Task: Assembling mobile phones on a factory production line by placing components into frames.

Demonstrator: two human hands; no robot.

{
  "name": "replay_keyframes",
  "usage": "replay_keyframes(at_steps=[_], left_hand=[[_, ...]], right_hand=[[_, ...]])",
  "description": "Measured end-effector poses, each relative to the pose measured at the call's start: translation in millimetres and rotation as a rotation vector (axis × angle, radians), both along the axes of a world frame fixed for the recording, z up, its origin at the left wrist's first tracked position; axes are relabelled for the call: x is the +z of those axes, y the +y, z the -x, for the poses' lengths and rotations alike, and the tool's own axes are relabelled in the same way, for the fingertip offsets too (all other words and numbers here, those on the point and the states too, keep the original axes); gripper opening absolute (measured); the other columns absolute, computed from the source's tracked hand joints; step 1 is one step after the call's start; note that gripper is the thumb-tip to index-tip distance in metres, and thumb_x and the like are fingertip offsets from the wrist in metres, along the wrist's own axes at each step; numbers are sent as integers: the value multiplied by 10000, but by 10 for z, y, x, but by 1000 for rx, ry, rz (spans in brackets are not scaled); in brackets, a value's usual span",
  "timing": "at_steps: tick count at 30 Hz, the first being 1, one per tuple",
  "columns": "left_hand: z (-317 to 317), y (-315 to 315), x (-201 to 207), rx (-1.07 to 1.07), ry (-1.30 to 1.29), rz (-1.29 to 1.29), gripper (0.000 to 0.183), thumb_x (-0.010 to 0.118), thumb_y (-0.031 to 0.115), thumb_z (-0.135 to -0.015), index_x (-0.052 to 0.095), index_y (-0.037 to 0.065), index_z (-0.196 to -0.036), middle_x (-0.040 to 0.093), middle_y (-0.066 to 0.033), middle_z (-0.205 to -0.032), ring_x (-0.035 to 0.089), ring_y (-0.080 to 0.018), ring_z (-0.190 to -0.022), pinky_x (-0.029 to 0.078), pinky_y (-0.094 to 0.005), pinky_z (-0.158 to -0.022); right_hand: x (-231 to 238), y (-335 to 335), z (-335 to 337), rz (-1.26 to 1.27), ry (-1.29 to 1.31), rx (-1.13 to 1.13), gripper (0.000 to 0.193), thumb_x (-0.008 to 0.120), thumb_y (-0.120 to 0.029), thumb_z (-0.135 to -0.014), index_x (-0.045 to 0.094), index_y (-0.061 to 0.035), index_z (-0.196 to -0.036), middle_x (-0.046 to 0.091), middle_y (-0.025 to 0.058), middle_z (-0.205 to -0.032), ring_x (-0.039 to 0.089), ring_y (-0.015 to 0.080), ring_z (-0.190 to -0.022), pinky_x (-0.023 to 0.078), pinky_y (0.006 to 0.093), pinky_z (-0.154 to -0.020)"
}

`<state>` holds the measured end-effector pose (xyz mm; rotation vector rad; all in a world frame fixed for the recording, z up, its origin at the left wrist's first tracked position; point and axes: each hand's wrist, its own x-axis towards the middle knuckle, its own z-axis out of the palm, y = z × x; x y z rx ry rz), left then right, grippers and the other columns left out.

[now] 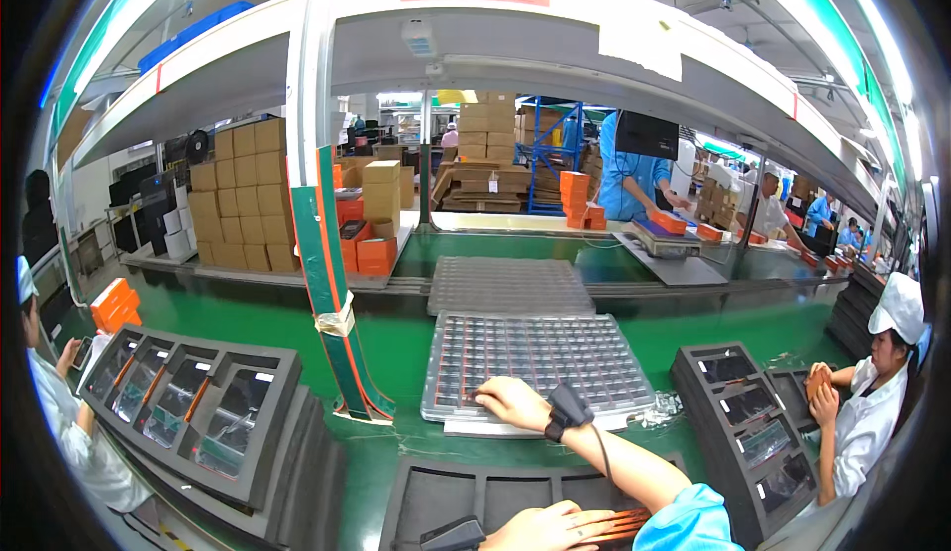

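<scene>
My right hand (512, 402) reaches across to the left part of a clear plastic tray (540, 358) with rows of small dark parts in its pockets. Its fingers are drawn together at the tray; whatever they pinch is too small to make out. A black band with a cable circles that wrist. Low in the view, my left hand (543, 528) grips a stack of thin dark pieces with orange edges (619, 526), beneath my right forearm. Another black band sits at the left wrist. Both hands are above or beside a dark foam tray (456, 482) with wide compartments.
Stacked foam trays holding flat glass-like panels stand left (188, 407) and right (748, 422). Another clear tray (510, 286) lies beyond. A green-and-orange taped post (332, 254) rises left of centre. Co-workers sit at both sides; another person (634, 175) stands across the green bench.
</scene>
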<state>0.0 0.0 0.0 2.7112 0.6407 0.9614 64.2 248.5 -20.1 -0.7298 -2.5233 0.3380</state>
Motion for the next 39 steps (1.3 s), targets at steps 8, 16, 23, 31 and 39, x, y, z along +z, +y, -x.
replay_keyframes(at_steps=[8, 16, 23, 31, 39], left_hand=[[68, -155, 205, 30, -59, 148, 356, 664, 335, -911, 649, 116, -1192, 639, -50, -1221, 607, -270, -1024, 529, -358, -847], [-27, -229, 242, 222, -260, 309, 406, 728, 239, -874, 621, 83, -1232, 674, -124, -1130, 634, -319, -1011, 529, -382, -856], [-77, -235, 163, 163, -359, 284, 232, 771, 160, -826, 742, 72, -1038, 728, -108, -1019, 674, -287, -943, 559, -369, -815], [-75, -193, 109, 107, -429, 323, 212, 782, 67, -789, 765, 79, -999, 734, -109, -987, 683, -277, -956, 584, -354, -805], [-84, -186, 173, 124, -375, 273, 195, 778, 68, -790, 775, 97, -983, 732, -110, -993, 689, -255, -941, 585, -348, -799]], right_hand=[[794, -1479, -937, 570, 307, -22, 265, 600, -212, -1002, 691, -10, -1147, 719, 90, -991, 635, 119, -912, 515, 300, -827], [657, -2625, -1461, 172, 494, -272, 119, 704, -14, -874, 739, -49, -982, 717, 81, -955, 668, 201, -869, 541, 313, -793], [412, -2917, -1337, 179, 650, -359, 195, 748, 10, -812, 771, -56, -994, 606, 67, -918, 596, 211, -830, 500, 306, -747], [539, -2958, -1383, 241, 675, -321, 212, 750, 9, -806, 771, -57, -1006, 645, 84, -934, 618, 223, -854, 500, 308, -777], [552, -2967, -1474, 136, 663, -346, 176, 748, 40, -805, 757, -20, -971, 716, 131, -937, 694, 269, -886, 546, 337, -823]])
